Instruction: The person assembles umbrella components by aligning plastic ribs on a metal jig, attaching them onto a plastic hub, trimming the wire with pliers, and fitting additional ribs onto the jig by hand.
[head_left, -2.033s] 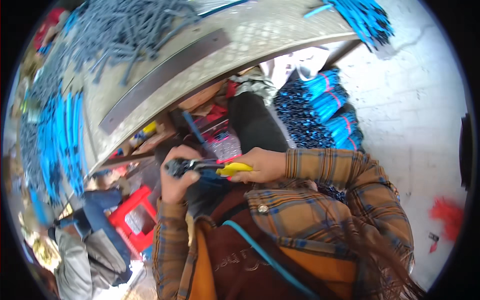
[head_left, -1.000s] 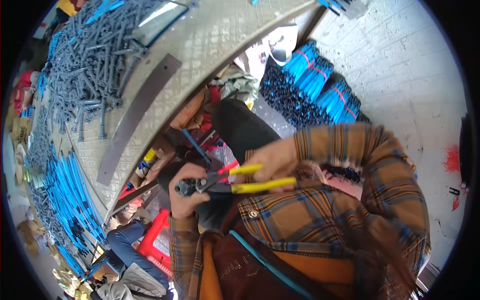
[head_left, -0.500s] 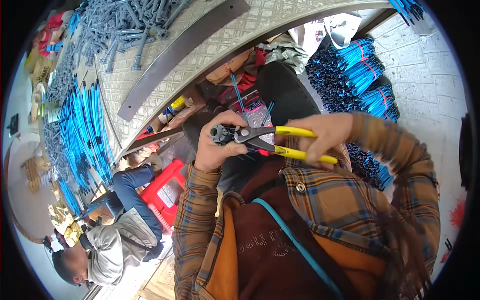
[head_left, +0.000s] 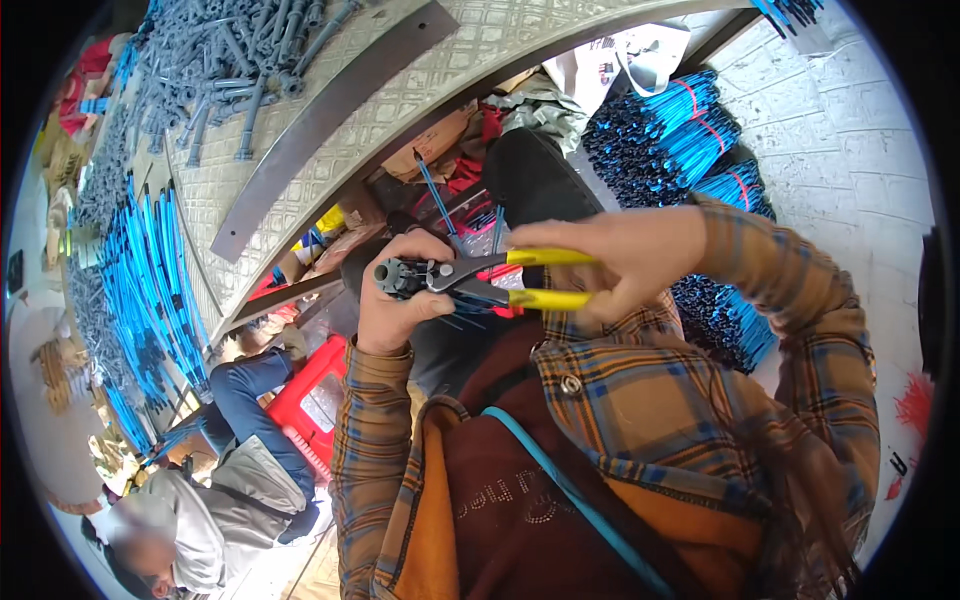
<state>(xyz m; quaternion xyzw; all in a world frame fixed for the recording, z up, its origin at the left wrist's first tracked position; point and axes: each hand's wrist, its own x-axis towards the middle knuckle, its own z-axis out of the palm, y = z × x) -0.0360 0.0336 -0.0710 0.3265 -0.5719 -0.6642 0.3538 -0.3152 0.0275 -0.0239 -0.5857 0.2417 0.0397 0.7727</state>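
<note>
Writing first: sparkly stud lettering on the maroon shirt, partly folded; small printing on the white bag past the table edge, too fine to read. Left hand: fingers wrapped tight around a grey notched piece, its end showing beside the thumb, rest hidden in the grip. Right hand: motion-blurred, fingers closed on the yellow handles of the pliers, handles apart. Pliers lie level between the hands over the person's lap, dark head pointing left against the left fist; can't tell what the jaws bite on. Vs 0.5 s ago: same hold, handles flare less, right hand blurrier, hands and background all shifted left in view. Vs 2 s ago: handles were nearly together, now clearly spread. Around: table with dark metal strip, heap of grey parts, blue rods at left; banded blue bundles right of the knee; red stool lower left, co-worker in a grey jacket next to it
</note>
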